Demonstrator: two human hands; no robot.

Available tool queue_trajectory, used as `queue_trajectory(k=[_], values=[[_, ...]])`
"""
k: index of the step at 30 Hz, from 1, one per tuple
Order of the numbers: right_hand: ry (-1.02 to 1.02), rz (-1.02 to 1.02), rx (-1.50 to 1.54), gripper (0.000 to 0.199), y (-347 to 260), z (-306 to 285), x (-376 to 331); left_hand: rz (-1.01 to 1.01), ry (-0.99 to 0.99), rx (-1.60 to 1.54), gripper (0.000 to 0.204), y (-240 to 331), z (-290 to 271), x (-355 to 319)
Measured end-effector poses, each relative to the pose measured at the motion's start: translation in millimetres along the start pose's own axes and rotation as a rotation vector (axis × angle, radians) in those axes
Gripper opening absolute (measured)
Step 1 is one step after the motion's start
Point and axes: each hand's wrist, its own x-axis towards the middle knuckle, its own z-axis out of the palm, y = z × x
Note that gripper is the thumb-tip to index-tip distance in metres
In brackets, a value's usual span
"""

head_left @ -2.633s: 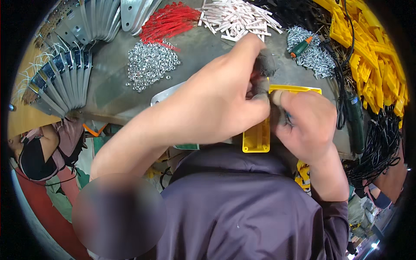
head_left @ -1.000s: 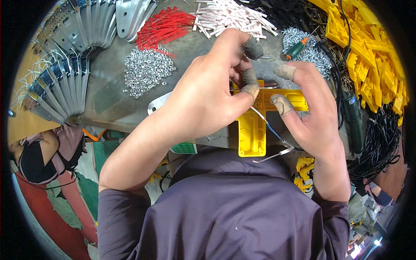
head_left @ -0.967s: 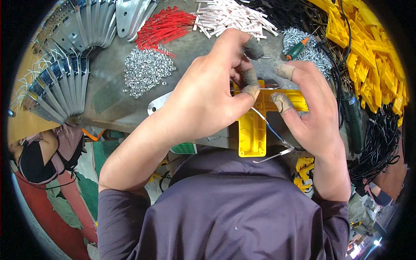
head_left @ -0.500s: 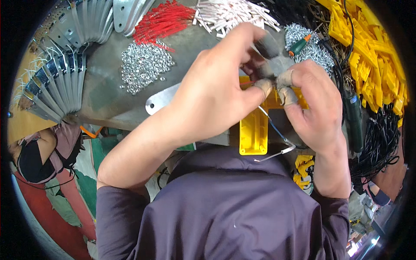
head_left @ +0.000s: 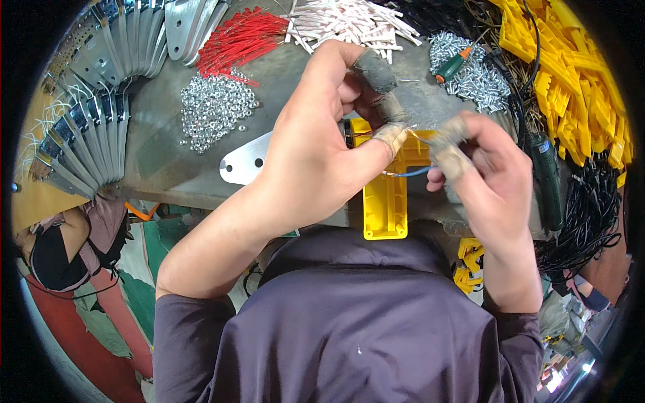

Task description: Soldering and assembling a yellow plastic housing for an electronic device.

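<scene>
My left hand (head_left: 322, 127), with worn wrapping on its fingertips, is closed in a pinch on a thin wire (head_left: 415, 136) over a yellow plastic housing (head_left: 385, 209). Facing it, my right hand (head_left: 487, 174) is closed around the wire's other side; its wrapped thumb and forefinger are smeared by motion. A blue wire (head_left: 411, 174) with a bare copper end runs to the right hand's fingers. The housing lies open side up at the table's front edge, partly hidden by the left hand. A flat metal plate (head_left: 243, 159) with holes pokes out left of my left hand.
Nuts (head_left: 213, 111), red sleeves (head_left: 242, 39), white sleeves (head_left: 353, 23) and screws (head_left: 484, 84) lie in heaps, with a green-orange screwdriver (head_left: 454, 66) on the screws. Yellow parts (head_left: 581, 87), black cables (head_left: 584, 215) and a dark green tool (head_left: 547, 181) fill the right; metal brackets (head_left: 84, 144) the left.
My hands have drawn slightly apart, and the left has shifted left. The blue wire, which hung down with a white sleeve at its end, now lies across below the fingers.
</scene>
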Motion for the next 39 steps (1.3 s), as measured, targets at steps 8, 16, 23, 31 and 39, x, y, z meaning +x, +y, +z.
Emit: queue_trajectory(k=[8,16,23,31,39], values=[[0.016,-0.300,-0.282,0.019,18.0,2.1,14.3,0.039,-0.051,0.026,0.051,1.9,-2.6,-1.2],[0.000,-0.311,-0.475,0.018,8.0,2.4,12.0,0.060,-0.057,0.052,0.051,0.3,-4.2,-0.8],[-0.003,-0.386,-0.595,0.017,2.7,2.3,13.2,0.076,-0.039,0.125,0.051,4.4,-4.7,-1.6],[-0.132,-0.217,-0.524,0.018,3.1,-10.1,17.6,0.118,-0.100,0.248,0.054,12.0,-1.6,-4.6],[-0.238,0.027,-0.433,0.021,-8.6,-5.4,4.6,0.179,-0.096,0.310,0.057,8.5,-5.0,-6.8]])
